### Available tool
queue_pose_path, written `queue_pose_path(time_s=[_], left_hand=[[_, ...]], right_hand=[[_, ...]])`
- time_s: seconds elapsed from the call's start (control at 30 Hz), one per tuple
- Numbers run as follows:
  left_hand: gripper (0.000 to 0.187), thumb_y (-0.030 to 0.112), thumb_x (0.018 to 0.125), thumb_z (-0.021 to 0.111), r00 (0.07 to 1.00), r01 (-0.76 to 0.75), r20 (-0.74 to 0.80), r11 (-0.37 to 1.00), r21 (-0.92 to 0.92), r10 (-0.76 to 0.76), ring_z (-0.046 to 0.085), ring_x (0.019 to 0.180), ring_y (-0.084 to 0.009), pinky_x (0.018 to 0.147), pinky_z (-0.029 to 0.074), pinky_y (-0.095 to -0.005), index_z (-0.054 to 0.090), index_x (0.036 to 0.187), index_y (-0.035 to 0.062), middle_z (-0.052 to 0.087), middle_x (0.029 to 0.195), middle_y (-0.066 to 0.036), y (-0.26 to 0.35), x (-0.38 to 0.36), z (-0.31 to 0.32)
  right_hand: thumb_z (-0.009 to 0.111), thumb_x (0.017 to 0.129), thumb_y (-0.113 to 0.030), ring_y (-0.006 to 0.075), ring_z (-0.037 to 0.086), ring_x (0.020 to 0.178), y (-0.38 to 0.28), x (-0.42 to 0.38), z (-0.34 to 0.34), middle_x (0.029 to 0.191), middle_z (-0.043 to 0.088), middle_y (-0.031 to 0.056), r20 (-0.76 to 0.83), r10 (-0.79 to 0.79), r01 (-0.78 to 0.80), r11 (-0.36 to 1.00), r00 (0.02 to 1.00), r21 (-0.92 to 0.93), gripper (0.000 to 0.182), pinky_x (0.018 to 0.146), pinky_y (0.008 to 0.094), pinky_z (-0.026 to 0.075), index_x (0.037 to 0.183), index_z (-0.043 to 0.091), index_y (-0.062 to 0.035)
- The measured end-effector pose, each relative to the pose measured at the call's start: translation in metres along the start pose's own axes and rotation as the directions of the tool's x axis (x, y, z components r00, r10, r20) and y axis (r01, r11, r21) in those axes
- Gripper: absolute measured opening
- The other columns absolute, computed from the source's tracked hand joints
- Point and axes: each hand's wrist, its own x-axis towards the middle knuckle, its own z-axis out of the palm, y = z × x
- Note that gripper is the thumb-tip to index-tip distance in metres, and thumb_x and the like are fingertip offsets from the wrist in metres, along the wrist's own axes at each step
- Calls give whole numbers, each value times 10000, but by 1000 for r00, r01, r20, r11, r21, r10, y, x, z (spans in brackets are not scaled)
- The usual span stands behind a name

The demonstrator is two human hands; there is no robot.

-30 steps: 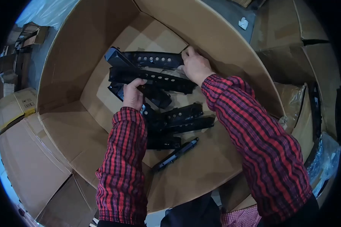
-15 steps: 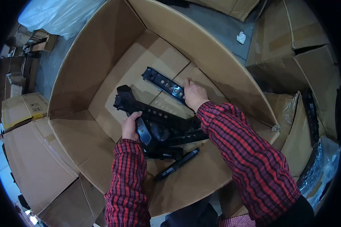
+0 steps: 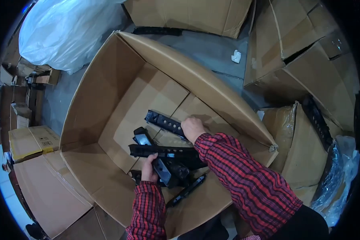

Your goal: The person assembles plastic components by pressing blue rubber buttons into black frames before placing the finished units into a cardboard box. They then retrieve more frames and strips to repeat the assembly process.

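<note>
Both my hands reach down into a large open cardboard box (image 3: 108, 160) with black plastic parts at its bottom. My right hand (image 3: 193, 129) is closed on the end of a long black perforated plastic bar (image 3: 164, 122), which points up and left. My left hand (image 3: 149, 169) is closed at the edge of the pile, its thumb on a long black bar with holes (image 3: 164, 151). Against its fingers lies a glossy black angular part (image 3: 163, 171). A slim black strip (image 3: 187, 191) leans at the near side. My right forearm covers part of the pile.
Cardboard cartons (image 3: 48, 184) stand at the left, with more boxes (image 3: 304, 60) at the right. A large translucent plastic bag (image 3: 72, 32) sits at the upper left. White paper (image 3: 236, 56) lies on the floor; clear wrap (image 3: 338, 176) hangs at the right.
The view has shifted, so the box sits lower in it. The long bar by my left hand has turned closer to level, uncovering more of a shiny part behind it. My right hand keeps its bar.
</note>
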Motion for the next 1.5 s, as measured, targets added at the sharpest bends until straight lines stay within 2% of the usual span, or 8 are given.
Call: queue_pose_path(time_s=[0.17, 0.37, 0.43, 0.6, 0.8, 1.2, 1.37, 1.5], left_hand=[[193, 103, 768, 643, 954, -291, -19, 910, -295, 299, 576, 861, -160, 800, 453, -309, 591, 949, 64, 601, 891, -15, -2, -44, 1], [217, 99, 789, 639, 815, -539, -120, 668, -513, 566, 544, 958, -185, 946, 387, -334, 593, 996, 50, 611, 995, -47, 38, -115, 8], [233, 140, 807, 632, 780, -531, 24, 682, -502, 625, 547, 999, -207, 965, 383, -346, 599, 1015, 41, 615, 1026, -64, 48, -149, 9], [298, 153, 805, 609, 756, -393, 265, 739, -548, 598, 546, 1055, -245, 974, 401, -388, 574, 1061, 4, 617, 1055, -115, 58, -249, 48], [190, 103, 785, 629, 732, -376, 441, 847, -375, 520, 567, 937, -202, 901, 415, -336, 609, 960, 32, 634, 955, -67, 50, -351, 133], [172, 29, 779, 594, 739, -256, 610, 957, -137, 285, 552, 856, -157, 795, 454, -309, 558, 944, 54, 582, 896, -36, -31, -362, 220], [204, -21, 748, 595, 759, -232, 606, 968, -92, 239, 591, 811, -161, 752, 474, -279, 553, 941, 27, 625, 881, -64, -41, -350, 259], [212, -28, 756, 647, 698, -163, 695, 983, -80, 172, 600, 784, -135, 735, 485, -264, 588, 941, 58, 633, 893, -38, -55, -347, 276]], right_hand=[[546, 772, -145, 287, 636, 744, 2, -20, -74, 840, 617, 166, -226, -156, 112, 974, 962, -195, 178, 683, 361, 524, 777, 699, -54], [566, 820, -52, 336, 599, 708, -6, -168, -217, 829, 573, 185, -690, -55, 346, 892, 722, 291, 168, 658, 373, 511, 976, 607, -4], [545, 873, -72, 241, 600, 673, 10, -258, -229, 814, 573, 114, -642, 150, 218, 863, 751, 456, 159, 611, 309, 511, 997, 591, 16], [533, 896, -65, 76, 571, 783, 64, -414, -144, 914, 568, 27, 94, 800, -58, -74, 593, 996, 103, 649, 217, 509, 947, 588, 5], [589, 869, -73, 142, 587, 814, 116, -363, -108, 868, 558, 61, 6, 904, 484, -236, 428, 843, 111, 692, 265, 529, 846, 506, -4], [491, 920, -88, 216, 578, 896, 215, -332, -199, 953, 565, 133, 140, 756, -5, -177, 639, 984, 206, 711, 331, 561, 1064, 487, 58], [552, 902, -166, 178, 559, 956, 138, -416, -294, 1015, 589, 83, -186, 685, 116, 148, 705, 982, 247, 764, 306, 495, 1093, 564, -11], [604, 867, -167, 174, 568, 894, 81, -431, -304, 914, 586, 34, -426, 73, 148, 874, 902, 463, 258, 751, 292, 467, 1088, 576, -37]])
